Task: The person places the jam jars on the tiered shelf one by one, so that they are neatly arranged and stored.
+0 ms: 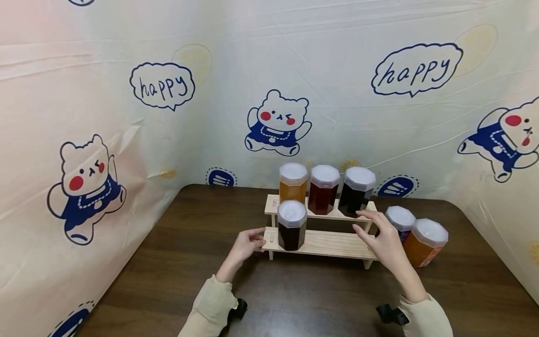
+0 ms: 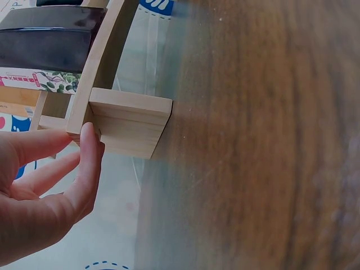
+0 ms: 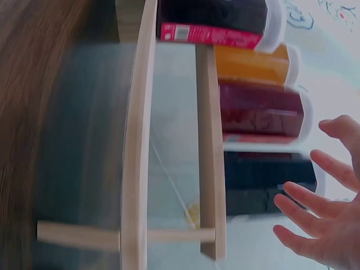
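Observation:
A two-tier wooden rack (image 1: 332,242) stands on the table. My left hand (image 1: 244,244) pinches the left end of its lower board between thumb and fingers, plain in the left wrist view (image 2: 79,129). On that board, near the left end, sits a dark jar (image 1: 291,234) with a white lid. Along the upper board stand an amber jar (image 1: 292,189), a dark red jar (image 1: 323,194) and a black jar (image 1: 355,194). My right hand (image 1: 385,241) holds nothing; its fingers are spread beside the black jar (image 3: 264,185) in the right wrist view.
To the right of the rack, an orange jar (image 1: 424,243) and a dark purple jar (image 1: 400,220) stand close together on the brown table (image 1: 294,295). Behind the table hangs a pale curtain (image 1: 337,126) printed with bears.

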Motion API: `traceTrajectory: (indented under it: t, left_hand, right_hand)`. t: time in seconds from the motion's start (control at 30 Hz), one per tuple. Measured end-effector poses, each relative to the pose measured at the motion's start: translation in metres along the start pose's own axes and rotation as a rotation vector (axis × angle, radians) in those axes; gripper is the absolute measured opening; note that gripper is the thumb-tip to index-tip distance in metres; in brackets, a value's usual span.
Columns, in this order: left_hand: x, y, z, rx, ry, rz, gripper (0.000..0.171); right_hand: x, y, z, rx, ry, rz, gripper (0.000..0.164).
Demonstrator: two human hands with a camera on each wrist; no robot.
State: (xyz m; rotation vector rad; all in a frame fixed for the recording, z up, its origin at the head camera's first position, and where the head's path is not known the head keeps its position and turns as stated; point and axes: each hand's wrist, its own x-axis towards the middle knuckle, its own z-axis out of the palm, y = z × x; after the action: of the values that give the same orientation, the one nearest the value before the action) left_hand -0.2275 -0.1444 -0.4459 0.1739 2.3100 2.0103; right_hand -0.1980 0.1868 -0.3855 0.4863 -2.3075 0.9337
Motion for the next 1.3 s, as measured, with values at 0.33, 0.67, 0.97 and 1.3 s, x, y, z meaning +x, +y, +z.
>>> traceTrajectory:
  t: [0.33,0.67,0.97,1.3]
  left_hand:
    - [0.005,-0.01,0.001,0.009,0.026,-0.005,0.037]
    - [0.004,-0.01,0.001,0.016,0.029,-0.005,0.037]
    - [0.0,0.001,0.0,0.017,0.008,-0.019,0.037]
    - [-0.013,0.023,0.004,0.046,0.022,-0.02,0.036]
  right_hand:
    - [-0.007,0.022,-0.025,-0.054,0.007,0.047,0.033]
    - [-0.015,0.039,-0.051,-0.118,-0.007,0.145,0.036]
    - [-0.023,0.057,-0.068,-0.177,0.004,0.232,0.037]
    - [-0.032,0.075,-0.079,-0.211,0.04,0.274,0.042]
